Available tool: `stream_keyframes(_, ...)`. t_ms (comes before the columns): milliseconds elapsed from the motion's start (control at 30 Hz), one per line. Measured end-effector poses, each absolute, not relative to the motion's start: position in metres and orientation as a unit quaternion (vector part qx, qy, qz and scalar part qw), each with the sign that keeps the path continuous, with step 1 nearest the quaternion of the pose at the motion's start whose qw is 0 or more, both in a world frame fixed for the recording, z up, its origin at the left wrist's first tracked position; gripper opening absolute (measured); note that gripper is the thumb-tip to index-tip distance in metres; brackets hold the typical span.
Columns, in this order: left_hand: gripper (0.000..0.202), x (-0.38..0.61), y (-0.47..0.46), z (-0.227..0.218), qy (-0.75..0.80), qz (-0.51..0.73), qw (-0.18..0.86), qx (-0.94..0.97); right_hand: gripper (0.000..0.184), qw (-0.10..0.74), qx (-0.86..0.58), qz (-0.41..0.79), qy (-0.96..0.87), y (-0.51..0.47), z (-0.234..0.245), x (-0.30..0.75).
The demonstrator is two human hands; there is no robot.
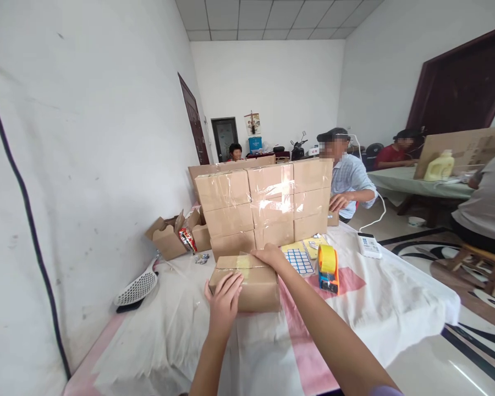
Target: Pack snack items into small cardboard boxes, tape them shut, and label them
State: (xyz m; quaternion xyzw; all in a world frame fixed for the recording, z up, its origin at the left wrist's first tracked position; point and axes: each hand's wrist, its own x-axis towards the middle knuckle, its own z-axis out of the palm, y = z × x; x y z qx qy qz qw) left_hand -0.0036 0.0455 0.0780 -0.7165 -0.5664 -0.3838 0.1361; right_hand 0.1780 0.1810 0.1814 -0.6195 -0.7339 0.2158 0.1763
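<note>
A closed cardboard box (pixel 256 291) lies on the cloth-covered table in front of me, with a strip of yellowish clear tape (pixel 243 267) across its top. My left hand (pixel 225 291) grips the front left of this box, fingers pressed together over the top and thumb at the side. At the far right top edge, my right hand (pixel 270 256) is closed against the same box; some of its fingertips are hidden. To the right stands an orange and blue tape dispenser (pixel 329 283) with a yellow roll (pixel 327 257). Sheets of blue-framed labels (pixel 299 261) lie behind it.
Stacked, taped cardboard boxes (pixel 251 206) form a wall just behind. Open cartons (pixel 169 236) and a white perforated racket-like object (pixel 138 287) lie at left. A white device with a cable (pixel 369 246) lies at right. Across the table sits a person in a checked shirt (pixel 357 179).
</note>
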Motion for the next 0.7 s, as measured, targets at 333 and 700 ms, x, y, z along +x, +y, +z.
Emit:
stream_keyframes(333, 0.035, -0.014, 0.042, 0.054, -0.544, -0.399, 0.202, -0.710, 0.053, 0.262, -0.429, 0.080, -0.861, 0.124, 0.203, 0.119)
stream_keyframes(700, 0.032, -0.012, 0.057, 0.058, -0.589, -0.420, 0.109, -0.682, 0.078, 0.113, -0.321, 0.161, -0.926, 0.119, 0.167, 0.157)
